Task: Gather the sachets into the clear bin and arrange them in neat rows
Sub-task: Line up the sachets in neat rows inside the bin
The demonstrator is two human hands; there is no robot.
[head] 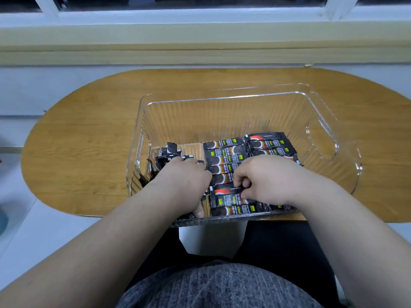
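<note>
Grey knit jumper [211, 285]: nearest the lens, below two bare forearms reaching forward.
Right hand [262, 178]: fingers curled, pinching the red-topped sachet [226, 189] at the near end of the middle row.
Left hand [184, 176]: fingers beyond the loose sachets [169, 155], thumb on the near side; apparently clasping them as a bundle, underside hidden.
Laid sachet rows [224, 156]: flat, side by side, middle and right of the floor.
Step in hand: set flat, ends flush with neighbours, pressed down before release.
Clear bin [222, 99]: ribbed wall close beside the left wrist; far half of the floor open.
Wooden table [89, 130]: bin's near wall at its near edge; no pulling towards the lap.
</note>
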